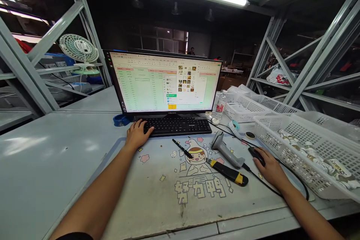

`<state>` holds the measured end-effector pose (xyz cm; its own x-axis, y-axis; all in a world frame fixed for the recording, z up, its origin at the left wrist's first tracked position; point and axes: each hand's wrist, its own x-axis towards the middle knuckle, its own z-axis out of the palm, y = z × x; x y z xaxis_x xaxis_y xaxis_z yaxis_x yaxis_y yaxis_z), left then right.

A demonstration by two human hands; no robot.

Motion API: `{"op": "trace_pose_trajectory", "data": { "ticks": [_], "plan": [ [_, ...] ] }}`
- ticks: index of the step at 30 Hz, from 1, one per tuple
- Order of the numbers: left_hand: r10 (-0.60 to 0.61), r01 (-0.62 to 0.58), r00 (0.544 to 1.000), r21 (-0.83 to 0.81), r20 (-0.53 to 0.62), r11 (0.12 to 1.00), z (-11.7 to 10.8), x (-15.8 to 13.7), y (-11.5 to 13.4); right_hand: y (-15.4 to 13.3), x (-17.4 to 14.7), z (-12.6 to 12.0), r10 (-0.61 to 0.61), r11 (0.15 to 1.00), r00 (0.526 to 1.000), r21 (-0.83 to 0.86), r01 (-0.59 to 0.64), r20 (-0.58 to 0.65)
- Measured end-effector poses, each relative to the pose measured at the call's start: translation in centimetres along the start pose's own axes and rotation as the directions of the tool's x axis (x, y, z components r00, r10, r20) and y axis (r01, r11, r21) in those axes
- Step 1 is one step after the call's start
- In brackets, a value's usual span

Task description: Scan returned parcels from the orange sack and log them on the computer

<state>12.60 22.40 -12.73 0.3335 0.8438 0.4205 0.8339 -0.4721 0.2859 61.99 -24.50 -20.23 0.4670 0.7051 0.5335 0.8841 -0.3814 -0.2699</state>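
Note:
My left hand [136,135] rests with fingers apart on the left end of a black keyboard [180,126]. On the right, my right hand [269,167] is curved over a black computer mouse [256,155]. A monitor [135,93] behind the keyboard displays a spreadsheet with a chat window over it. Between my hands, on a cartoon-printed desk mat [146,202], lie a black pen [182,148], a grey handheld barcode scanner [228,152] and a black-and-yellow utility knife [229,173].
White plastic baskets [289,150] line the right side; the nearest holds several small packages. A bottle [221,103], a label roll [234,125] and a blue tape dispenser [120,120] stand near the monitor. A fan [79,48] sits at left. Metal shelf posts [332,41] frame the desk.

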Motion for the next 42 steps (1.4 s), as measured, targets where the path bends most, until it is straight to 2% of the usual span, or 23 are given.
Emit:
{"op": "trace_pose_trajectory", "data": {
  "ticks": [13,20,42],
  "plan": [
    [0.005,-0.004,1.000,-0.007,0.006,1.000,0.1,0.0,0.0,-0.6,0.1,-0.4,-0.019,0.999,1.000,0.044,0.020,-0.018],
    [0.006,-0.006,1.000,0.002,0.019,1.000,0.0,0.1,0.0,-1.2,0.0,-1.1,0.015,1.000,1.000,0.012,-0.015,0.012],
    [0.003,-0.003,1.000,-0.020,0.015,1.000,-0.4,-0.3,0.4,-2.2,-0.2,-1.7,0.014,0.999,1.000,-0.031,-0.015,-0.009]
  ]
}}
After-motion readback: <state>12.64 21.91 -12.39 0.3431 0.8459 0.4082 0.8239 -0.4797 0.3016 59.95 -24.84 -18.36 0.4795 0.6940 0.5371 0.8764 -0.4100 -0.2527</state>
